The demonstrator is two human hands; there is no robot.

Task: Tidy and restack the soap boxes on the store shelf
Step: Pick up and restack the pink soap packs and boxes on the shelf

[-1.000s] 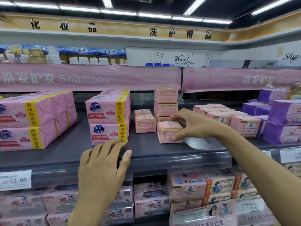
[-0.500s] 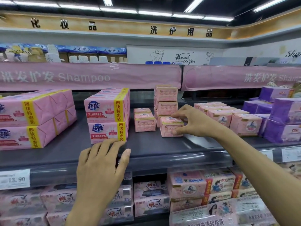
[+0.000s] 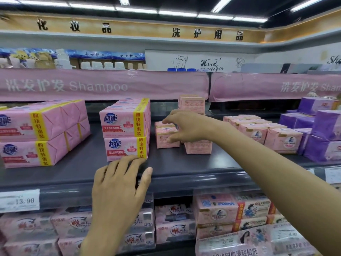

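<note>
While the right hand [image 3: 186, 127] reaches over the dark shelf [image 3: 184, 163], its thumb and forefinger spread wide around the front small pink soap box [image 3: 167, 138]; whether they actually press it I cannot tell. That box stands mid-shelf, with a second one [image 3: 163, 124] just behind it. Beside it to the right, under the wrist, sits another pink box [image 3: 198, 146]. A taller stack of the same boxes [image 3: 191, 102] rises at the back, its lower part hidden by the hand. The left hand [image 3: 120, 187] lies flat on the shelf's front edge, fingers straight and holding nothing, fingertips at the bottom edge of the two stacked pink multipacks [image 3: 126, 130], which stand close on the left of the small boxes. More multipacks [image 3: 42, 133] fill the far left. On the right are rows of pink boxes [image 3: 282, 139], then purple packs [image 3: 324, 130]. A pink Shampoo banner [image 3: 103, 85] hangs above. A price tag [image 3: 19, 200] sits on the shelf rail, with wrapped soaps [image 3: 215, 213] below.
</note>
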